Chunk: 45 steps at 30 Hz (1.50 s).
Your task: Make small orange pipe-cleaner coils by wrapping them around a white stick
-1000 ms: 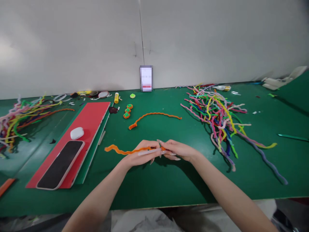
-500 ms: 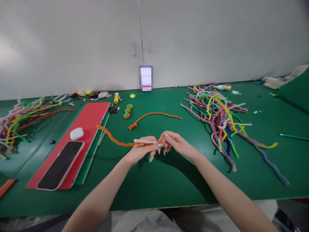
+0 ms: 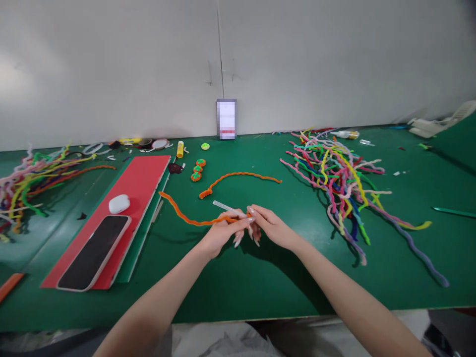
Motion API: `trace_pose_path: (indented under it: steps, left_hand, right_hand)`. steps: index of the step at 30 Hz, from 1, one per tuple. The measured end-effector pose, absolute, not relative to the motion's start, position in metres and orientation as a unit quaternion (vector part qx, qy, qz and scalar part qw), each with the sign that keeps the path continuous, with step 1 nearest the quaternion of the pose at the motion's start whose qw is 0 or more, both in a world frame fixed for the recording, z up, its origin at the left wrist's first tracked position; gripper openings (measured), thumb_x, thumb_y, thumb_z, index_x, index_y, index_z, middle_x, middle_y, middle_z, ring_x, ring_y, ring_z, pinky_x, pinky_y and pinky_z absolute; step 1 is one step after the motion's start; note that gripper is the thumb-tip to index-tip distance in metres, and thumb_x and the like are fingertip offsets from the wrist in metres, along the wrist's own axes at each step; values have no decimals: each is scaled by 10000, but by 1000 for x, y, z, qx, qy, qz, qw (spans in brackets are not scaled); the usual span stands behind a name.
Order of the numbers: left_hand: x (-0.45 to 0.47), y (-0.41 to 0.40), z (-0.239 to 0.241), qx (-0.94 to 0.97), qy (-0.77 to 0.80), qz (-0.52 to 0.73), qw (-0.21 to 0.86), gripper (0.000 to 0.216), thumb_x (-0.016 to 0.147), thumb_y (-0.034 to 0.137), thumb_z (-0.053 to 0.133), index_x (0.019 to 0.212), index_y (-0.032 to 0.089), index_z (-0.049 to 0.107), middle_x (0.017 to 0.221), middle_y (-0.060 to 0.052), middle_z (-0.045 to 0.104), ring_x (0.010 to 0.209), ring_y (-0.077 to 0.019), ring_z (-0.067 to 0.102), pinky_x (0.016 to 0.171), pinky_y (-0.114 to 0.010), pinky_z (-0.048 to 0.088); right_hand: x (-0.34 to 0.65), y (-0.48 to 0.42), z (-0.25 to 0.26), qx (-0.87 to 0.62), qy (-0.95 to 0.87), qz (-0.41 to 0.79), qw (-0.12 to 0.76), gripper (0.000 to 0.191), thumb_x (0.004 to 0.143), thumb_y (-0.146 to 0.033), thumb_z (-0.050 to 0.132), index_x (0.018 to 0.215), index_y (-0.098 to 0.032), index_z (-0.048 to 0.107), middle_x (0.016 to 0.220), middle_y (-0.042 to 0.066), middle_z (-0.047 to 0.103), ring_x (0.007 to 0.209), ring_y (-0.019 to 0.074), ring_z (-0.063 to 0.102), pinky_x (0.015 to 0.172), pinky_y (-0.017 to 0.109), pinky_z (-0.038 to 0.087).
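Note:
My left hand (image 3: pixel 225 231) is closed around an orange pipe cleaner (image 3: pixel 186 219), whose long free end curves away to the left above the table. Close against it, my right hand (image 3: pixel 273 225) pinches the pipe cleaner's other end at the fingertips. A translucent white stick (image 3: pixel 225 207) slants up and left from between the fingers of both hands; its lower end is hidden there. Beyond the hands lies another orange pipe cleaner (image 3: pixel 241 174) with a thick coiled end (image 3: pixel 206 194). Behind that sit several small orange coils with green tops (image 3: pixel 198 170).
Tangled coloured pipe cleaners lie in a right pile (image 3: pixel 338 183) and a left pile (image 3: pixel 22 193). A phone (image 3: pixel 94 253) and white case (image 3: pixel 119 204) rest on a red board (image 3: pixel 145 173). A glue stick (image 3: pixel 180 149) and a lit screen (image 3: pixel 226 119) stand at the back.
The white stick has tilted, its free end now higher and pointing up-left. The pipe cleaner's free end has shifted slightly right. Both hands stay together at the same place.

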<state>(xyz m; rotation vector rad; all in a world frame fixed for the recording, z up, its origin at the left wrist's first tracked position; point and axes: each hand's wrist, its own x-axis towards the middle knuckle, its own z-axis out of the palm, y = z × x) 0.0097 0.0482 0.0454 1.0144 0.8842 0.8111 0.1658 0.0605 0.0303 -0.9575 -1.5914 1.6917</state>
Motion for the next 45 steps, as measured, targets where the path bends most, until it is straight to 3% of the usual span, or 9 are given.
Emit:
trace_pose_path:
  steps: [10,16,27,31,37,45]
  left_hand:
    - [2,51,57,543,401,321,664,195,710,322,635,738,129,631,519,44,475,481,-62,421,467,-189,365]
    - [-1,51,55,546,391,343,657,232,786,343,552,742,130,633,457,48,450,439,-65,417,488,-210,368]
    - [7,48,48,399,309,359,785,247,831,344,491,735,130,566,433,62,367,441,-66,397,544,-219,381]
    - [0,51,45,396,346,333,782,220,797,309,541,693,120,580,404,72,316,436,-57,361,551,-208,379]
    - [-9,50,45,420,335,237,809,178,755,275,576,754,101,616,543,3,489,438,-37,338,443,-180,289]
    - [-8,50,48,422,312,168,834,306,794,386,510,707,114,621,394,41,394,374,-62,348,430,-209,298]
  right_hand:
    - [170,62,37,-313,-545,719,296,372,868,-475,370,661,-168,405,491,-82,308,366,39,321,356,166,277]
    - [173,63,36,-252,-475,781,317,326,896,-396,374,717,-145,480,451,-97,254,337,29,219,330,156,219]
    - [175,62,32,-185,-433,824,315,282,911,-340,368,730,-145,462,418,-109,251,311,22,198,321,149,189]
    - [179,63,30,-205,-491,802,271,277,906,-356,373,776,-138,484,440,-101,284,323,25,261,322,143,218]
    - [189,63,34,-176,-514,826,150,281,890,-381,394,837,-126,500,460,-97,288,330,30,253,294,139,216]
    - [188,63,40,-194,-548,811,58,345,862,-458,397,774,-132,473,434,-103,279,333,28,208,290,141,171]
